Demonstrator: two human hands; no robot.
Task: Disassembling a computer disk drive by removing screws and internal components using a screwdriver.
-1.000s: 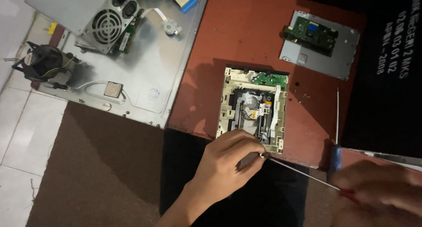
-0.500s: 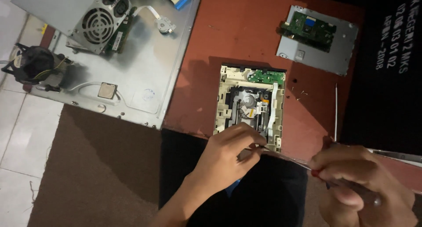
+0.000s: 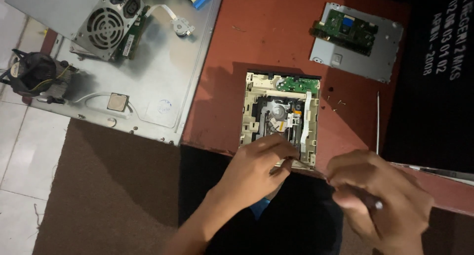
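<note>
Beige drive (image 3: 279,117): left hand (image 3: 256,168) pinching edge (curled).

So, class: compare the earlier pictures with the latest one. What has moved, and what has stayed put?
The right hand, gripping a thin screwdriver, has moved left from the picture's edge toward the opened optical drive. The left hand still rests on the drive's near edge. The power supply, loose circuit board and cooler fan lie unmoved.
</note>
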